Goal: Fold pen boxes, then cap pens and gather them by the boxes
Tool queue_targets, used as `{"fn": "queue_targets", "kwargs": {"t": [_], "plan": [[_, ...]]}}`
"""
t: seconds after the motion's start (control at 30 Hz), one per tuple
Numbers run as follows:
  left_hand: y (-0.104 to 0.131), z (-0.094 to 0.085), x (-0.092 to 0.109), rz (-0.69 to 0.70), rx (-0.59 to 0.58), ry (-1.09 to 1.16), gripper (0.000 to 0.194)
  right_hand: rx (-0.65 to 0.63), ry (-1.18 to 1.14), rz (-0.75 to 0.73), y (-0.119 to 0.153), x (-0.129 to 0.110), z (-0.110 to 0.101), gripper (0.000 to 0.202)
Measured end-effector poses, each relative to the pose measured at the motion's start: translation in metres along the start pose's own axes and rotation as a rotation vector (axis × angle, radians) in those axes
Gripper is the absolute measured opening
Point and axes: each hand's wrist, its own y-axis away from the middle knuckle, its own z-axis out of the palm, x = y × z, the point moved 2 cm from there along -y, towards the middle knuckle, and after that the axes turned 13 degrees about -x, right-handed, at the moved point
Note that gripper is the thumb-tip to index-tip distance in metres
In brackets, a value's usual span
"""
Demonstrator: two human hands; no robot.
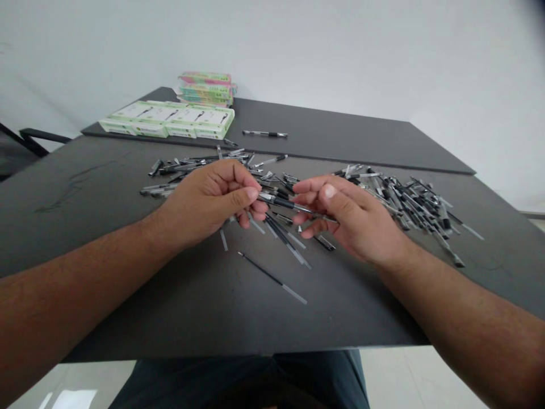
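Note:
My left hand [221, 193] is closed in a pinch on one end of a gel pen [284, 202] with a black rubber grip and a clear barrel. Loosely curled around the pen's other end is my right hand [340, 213], its fingers partly hiding the barrel. The pen lies almost level between both hands, above the table. Below them a single ink refill [272, 278] with a dark ink column rests on the tabletop. More refills [287, 241] fan out just under the hands, close to a loose pen cap [324, 243].
On the dark table [191, 318], a heap of pens [417, 207] lies to the right and pen parts [191, 167] spread behind my left hand. Pale green boxes [170, 120], stacked colourful packs [206, 88] and one pen [264, 134] sit on the raised rear board [340, 133].

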Motion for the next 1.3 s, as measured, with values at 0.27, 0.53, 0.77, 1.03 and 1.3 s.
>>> {"fn": "queue_targets", "kwargs": {"t": [0.27,0.53,0.77,1.03,1.3], "plan": [[0.0,-0.006,0.001,0.065,0.09,-0.032,0.031,0.068,0.546,0.081,-0.003,-0.002,-0.006,0.018],[0.001,-0.007,0.006,0.07,0.082,-0.077,0.031,0.054,0.53,0.07,-0.004,0.0,-0.007,0.021],[0.0,-0.009,0.005,0.057,0.063,-0.106,0.029,0.034,0.553,0.083,-0.004,0.001,-0.008,0.02],[0.001,-0.008,0.011,0.045,0.037,-0.148,0.023,0.009,0.535,0.105,-0.003,0.005,-0.009,0.022],[-0.002,-0.016,-0.003,0.032,0.128,-0.125,0.036,0.164,0.906,0.129,-0.019,-0.029,-0.033,0.022]]}}
